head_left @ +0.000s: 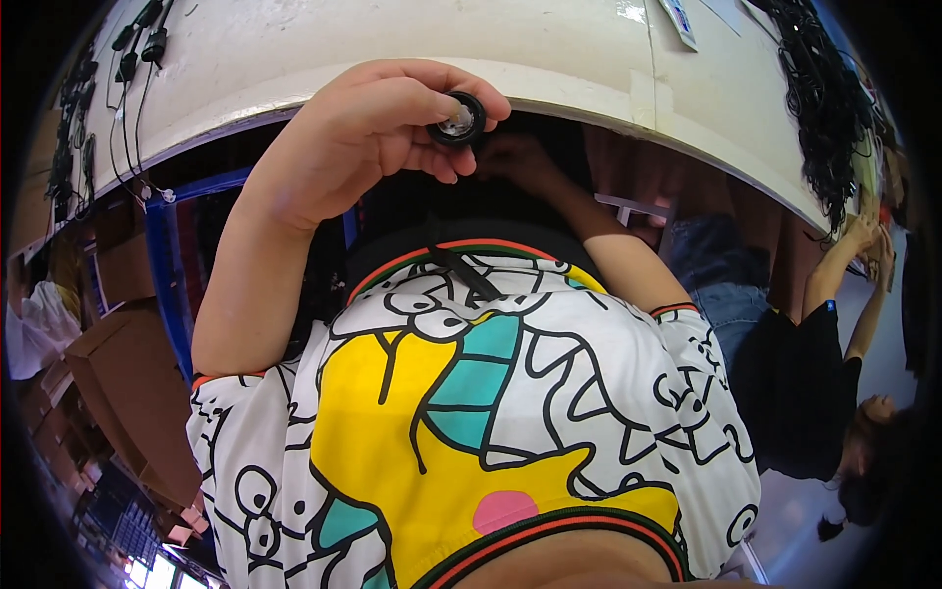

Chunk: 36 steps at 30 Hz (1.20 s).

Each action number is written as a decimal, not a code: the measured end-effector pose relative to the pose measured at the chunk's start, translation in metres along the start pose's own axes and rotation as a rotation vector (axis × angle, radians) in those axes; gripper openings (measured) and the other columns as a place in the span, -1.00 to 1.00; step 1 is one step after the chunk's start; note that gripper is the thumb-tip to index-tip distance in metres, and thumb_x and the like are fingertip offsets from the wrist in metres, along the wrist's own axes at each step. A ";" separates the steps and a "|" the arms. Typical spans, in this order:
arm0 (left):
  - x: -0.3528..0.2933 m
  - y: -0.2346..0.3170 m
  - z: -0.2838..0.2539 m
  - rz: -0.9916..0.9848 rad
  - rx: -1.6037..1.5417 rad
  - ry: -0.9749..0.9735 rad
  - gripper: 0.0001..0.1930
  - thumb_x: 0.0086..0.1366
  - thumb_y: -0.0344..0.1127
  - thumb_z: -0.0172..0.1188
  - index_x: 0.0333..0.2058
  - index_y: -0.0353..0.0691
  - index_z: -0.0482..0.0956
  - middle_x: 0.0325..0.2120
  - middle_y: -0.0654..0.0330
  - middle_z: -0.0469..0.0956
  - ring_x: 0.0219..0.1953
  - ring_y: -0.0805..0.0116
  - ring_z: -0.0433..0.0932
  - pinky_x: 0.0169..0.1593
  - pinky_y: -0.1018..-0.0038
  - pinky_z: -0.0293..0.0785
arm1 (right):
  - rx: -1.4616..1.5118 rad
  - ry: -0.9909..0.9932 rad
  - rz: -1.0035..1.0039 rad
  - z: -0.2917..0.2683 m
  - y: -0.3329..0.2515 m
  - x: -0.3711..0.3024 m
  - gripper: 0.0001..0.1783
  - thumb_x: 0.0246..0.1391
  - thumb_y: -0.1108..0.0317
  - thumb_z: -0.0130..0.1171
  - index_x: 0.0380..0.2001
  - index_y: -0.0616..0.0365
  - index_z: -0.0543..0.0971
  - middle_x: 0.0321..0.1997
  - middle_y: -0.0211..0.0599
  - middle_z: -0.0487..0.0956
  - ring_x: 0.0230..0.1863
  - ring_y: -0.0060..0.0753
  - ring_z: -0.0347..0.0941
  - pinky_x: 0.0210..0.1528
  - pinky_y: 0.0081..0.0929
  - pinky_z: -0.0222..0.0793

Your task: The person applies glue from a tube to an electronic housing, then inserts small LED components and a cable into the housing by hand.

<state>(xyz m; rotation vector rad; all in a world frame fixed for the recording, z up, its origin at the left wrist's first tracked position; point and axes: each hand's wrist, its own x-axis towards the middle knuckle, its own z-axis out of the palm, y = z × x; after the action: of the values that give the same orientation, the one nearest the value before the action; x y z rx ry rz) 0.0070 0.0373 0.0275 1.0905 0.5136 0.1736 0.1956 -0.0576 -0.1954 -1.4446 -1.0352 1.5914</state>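
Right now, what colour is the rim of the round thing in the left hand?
The rim is black; best seen in head view.

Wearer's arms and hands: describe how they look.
The left hand is bare: no glove or ring shows. The right hand looks ungloved too, but is too shadowed for finer detail. The left sleeve and right sleeve are short, white with black cartoon outlines, edged in orange-red.

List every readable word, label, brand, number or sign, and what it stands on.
White-and-blue tube: marks too small and blurred to read.
Blue sleeve tag on the co-worker: too small to read.
Black round piece in the left hand: no lettering visible.
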 end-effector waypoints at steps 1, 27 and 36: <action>-0.001 -0.001 0.000 -0.003 -0.018 -0.002 -0.67 0.06 -0.28 -0.09 -0.25 -0.41 0.40 -0.37 0.17 0.43 -0.45 0.53 0.44 -0.38 0.68 0.37 | -0.011 -0.005 -0.016 0.000 -0.001 -0.001 -0.87 -0.18 0.39 0.23 -0.53 0.19 0.52 -0.53 -0.35 0.51 -0.48 -0.56 0.44 -0.34 -0.60 0.36; -0.019 0.014 -0.010 0.348 0.170 0.191 -0.59 0.05 -0.31 0.12 -0.12 -0.40 0.36 -0.29 0.12 0.46 -0.28 0.48 0.44 -0.18 0.64 0.34 | -0.893 -0.318 -0.140 -0.009 -0.180 -0.089 -0.77 -0.10 0.34 0.10 -0.33 0.18 0.53 -0.35 -0.20 0.54 -0.34 -0.30 0.46 -0.31 -0.45 0.38; -0.025 -0.015 -0.033 0.672 0.025 0.156 -0.44 0.07 0.10 0.09 -0.19 -0.29 0.27 -0.61 0.25 0.33 -0.59 0.58 0.26 -0.50 0.69 0.20 | -1.099 0.387 -0.842 -0.033 -0.284 0.065 -0.80 -0.06 0.33 0.11 -0.36 0.20 0.52 -0.50 -0.34 0.52 -0.54 -0.60 0.38 -0.46 -0.62 0.28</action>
<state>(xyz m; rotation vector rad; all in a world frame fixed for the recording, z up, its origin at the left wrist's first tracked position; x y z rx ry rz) -0.0317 0.0471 0.0104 1.2489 0.2690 0.8468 0.2229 0.1186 0.0373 -1.4931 -2.0312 0.0568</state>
